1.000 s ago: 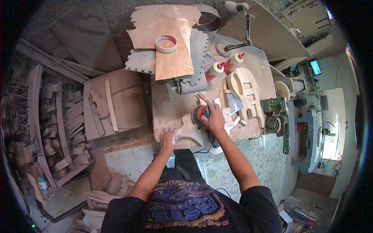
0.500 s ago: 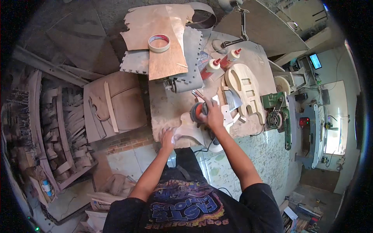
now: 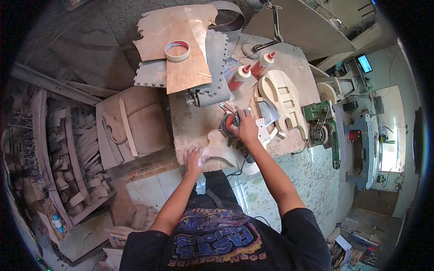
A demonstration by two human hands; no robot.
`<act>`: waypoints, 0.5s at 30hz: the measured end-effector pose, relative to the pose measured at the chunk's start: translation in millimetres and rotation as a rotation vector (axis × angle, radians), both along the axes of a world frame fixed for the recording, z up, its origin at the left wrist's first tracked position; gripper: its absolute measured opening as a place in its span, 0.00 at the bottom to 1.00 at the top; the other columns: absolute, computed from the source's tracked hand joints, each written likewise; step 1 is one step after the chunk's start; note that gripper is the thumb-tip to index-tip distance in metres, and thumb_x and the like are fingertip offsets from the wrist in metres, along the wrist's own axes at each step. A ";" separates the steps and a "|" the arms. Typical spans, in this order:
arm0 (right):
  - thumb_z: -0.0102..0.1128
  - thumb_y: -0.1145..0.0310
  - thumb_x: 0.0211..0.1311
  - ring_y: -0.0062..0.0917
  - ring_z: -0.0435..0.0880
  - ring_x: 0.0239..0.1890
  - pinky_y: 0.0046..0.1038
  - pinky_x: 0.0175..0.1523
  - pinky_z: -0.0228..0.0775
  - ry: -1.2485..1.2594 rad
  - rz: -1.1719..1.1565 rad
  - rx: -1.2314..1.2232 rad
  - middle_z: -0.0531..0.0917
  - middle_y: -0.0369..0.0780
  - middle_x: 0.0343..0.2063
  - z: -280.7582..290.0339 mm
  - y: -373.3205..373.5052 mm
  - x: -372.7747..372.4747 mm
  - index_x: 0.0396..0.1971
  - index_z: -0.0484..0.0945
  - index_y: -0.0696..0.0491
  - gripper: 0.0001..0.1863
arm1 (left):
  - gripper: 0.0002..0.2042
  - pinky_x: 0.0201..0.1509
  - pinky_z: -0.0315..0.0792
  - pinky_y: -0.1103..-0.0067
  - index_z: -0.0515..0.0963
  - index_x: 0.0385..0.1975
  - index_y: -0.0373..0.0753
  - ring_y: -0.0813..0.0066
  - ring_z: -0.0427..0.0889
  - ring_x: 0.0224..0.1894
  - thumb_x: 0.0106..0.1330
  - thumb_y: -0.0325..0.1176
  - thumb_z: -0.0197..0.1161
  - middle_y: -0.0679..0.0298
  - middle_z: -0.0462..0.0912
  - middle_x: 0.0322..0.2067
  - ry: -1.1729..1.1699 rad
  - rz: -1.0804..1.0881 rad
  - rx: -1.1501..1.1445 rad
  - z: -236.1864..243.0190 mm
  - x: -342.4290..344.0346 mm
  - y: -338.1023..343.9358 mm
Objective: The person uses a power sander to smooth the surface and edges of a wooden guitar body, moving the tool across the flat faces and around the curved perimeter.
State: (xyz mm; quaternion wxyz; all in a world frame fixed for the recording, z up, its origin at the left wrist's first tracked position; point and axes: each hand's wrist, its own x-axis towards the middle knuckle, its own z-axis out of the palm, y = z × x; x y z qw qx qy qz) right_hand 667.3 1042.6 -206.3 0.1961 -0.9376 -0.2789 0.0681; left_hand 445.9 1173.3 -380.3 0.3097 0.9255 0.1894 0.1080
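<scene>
Looking down, head view: gripping the orange-and-black sander (image 3: 228, 125) with the right hand (image 3: 247, 126), closed over its top, and holding it at the far right part of a pale curved wooden piece (image 3: 221, 151). Steadying that piece, at the near edge of the bench (image 3: 185, 118), with the left hand (image 3: 193, 159) on its left end; cannot tell whether curled under the rim or only bearing down flat. Seeing no clamp on it, so apparently relying on that one hand. Could twist or slide off the edge under a harder push or a slack left palm. Could leave a dip or rounded rim through tilting the sander or lingering in one spot. Could snag on the dark cord (image 3: 236, 173) hanging by the near edge. Could bump the white part (image 3: 262, 131) just right of the right hand. Could tip the red-topped bottles (image 3: 239, 77), farther up, with a wide swing.
</scene>
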 end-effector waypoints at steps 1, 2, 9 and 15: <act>0.77 0.61 0.43 0.49 0.79 0.54 0.46 0.55 0.78 0.012 -0.019 0.001 0.75 0.44 0.60 -3.5 -3.8 2.3 0.68 0.71 0.41 0.45 | 0.26 0.62 0.62 0.57 0.81 0.55 0.44 0.53 0.76 0.58 0.60 0.50 0.69 0.56 0.85 0.49 0.006 -0.007 -0.026 2.3 1.3 -1.4; 0.77 0.61 0.43 0.50 0.78 0.54 0.46 0.55 0.78 -0.029 0.032 -0.007 0.75 0.44 0.60 -2.4 -3.2 -5.3 0.68 0.71 0.41 0.45 | 0.26 0.62 0.62 0.57 0.81 0.55 0.44 0.52 0.76 0.57 0.60 0.50 0.69 0.57 0.85 0.49 0.025 -0.007 0.000 1.4 -0.8 1.8; 0.77 0.63 0.44 0.50 0.77 0.56 0.44 0.57 0.78 0.072 0.005 -0.042 0.74 0.45 0.60 6.7 4.0 -0.6 0.69 0.69 0.41 0.45 | 0.24 0.64 0.61 0.56 0.81 0.53 0.44 0.52 0.76 0.58 0.62 0.50 0.68 0.57 0.84 0.50 0.061 0.004 -0.010 -2.8 -0.5 0.6; 0.78 0.63 0.43 0.48 0.78 0.53 0.46 0.56 0.78 -0.083 0.145 0.055 0.74 0.43 0.59 9.3 -1.0 -20.3 0.69 0.69 0.39 0.47 | 0.24 0.66 0.59 0.56 0.81 0.53 0.43 0.53 0.75 0.58 0.62 0.51 0.68 0.59 0.84 0.51 -0.004 -0.019 -0.028 1.2 -2.5 3.5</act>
